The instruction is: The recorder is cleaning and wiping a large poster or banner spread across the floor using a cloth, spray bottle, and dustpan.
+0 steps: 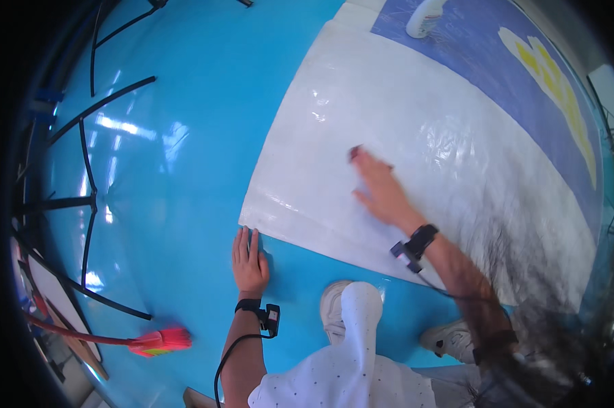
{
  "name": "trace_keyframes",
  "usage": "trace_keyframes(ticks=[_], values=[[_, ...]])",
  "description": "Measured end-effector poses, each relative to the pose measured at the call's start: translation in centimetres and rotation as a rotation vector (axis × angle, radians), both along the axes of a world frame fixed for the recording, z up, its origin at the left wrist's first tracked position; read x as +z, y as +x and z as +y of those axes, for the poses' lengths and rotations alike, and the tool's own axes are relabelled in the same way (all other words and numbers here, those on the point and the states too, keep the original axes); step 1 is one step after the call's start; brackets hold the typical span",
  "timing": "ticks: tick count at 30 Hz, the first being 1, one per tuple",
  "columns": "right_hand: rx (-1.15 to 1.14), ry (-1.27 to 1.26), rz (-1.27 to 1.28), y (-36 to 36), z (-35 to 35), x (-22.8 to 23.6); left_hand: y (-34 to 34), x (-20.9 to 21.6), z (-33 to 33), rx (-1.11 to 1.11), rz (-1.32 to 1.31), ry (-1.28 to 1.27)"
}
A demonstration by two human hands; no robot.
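Floor (184,204): glossy bright blue, window glare in patches. Broom (160,340): red and yellow bristles, red handle running off lower left. Black frame rods (86,204) curve along the left rim. 2 white sneakers, 1 (334,309) at centre bottom, 1 (451,340) to its right. White bottle-shaped object (424,19) lies at the top edge, on a blue mat (497,81) with a yellow shape.

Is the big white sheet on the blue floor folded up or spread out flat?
Spread out flat. The white sheet lies open across the blue floor, its near corner by the left hand; the right hand presses on it.
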State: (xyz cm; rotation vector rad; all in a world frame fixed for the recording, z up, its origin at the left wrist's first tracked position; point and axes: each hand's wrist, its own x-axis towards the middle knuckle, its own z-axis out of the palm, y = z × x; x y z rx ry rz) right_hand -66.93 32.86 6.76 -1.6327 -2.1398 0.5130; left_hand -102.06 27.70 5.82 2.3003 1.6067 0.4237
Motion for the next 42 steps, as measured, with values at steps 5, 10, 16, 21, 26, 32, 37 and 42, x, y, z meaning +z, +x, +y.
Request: trace_keyframes(ticks=[5,10,16,21,26,32,37,42], values=[[0.263,-0.059,0.160,-10.2,-2.5,-0.1,0.2,-0.3,-0.1,-0.005,0.030,0.014],[0.504,-0.002,0.116,-12.1,-3.2,-0.1,0.0,-0.7,0.1,-0.019,0.026,0.060],[0.610,-0.138,0.042,-7.3,-5.9,0.6,-0.2,-0.5,-0.2,-0.006,0.023,0.051],[0.582,-0.044,0.079,-12.0,-2.1,0.5,-0.2,-0.7,0.0,0.023,0.001,0.031],[0.497,0.082,0.198,-18.1,1.5,-1.2,0.6,-2.1,-0.2,0.139,-0.082,0.040],[0.624,-0.085,0.091,-12.5,-1.9,0.1,-0.9,-2.0,-0.8,0.154,-0.091,0.007],[0.597,-0.182,0.019,-3.7,-6.3,2.4,-1.0,-2.0,-0.8,0.124,-0.081,0.026],[0.539,-0.159,0.056,-1.8,-7.3,0.9,-0.5,-2.5,-1.0,0.035,-0.017,0.017]])
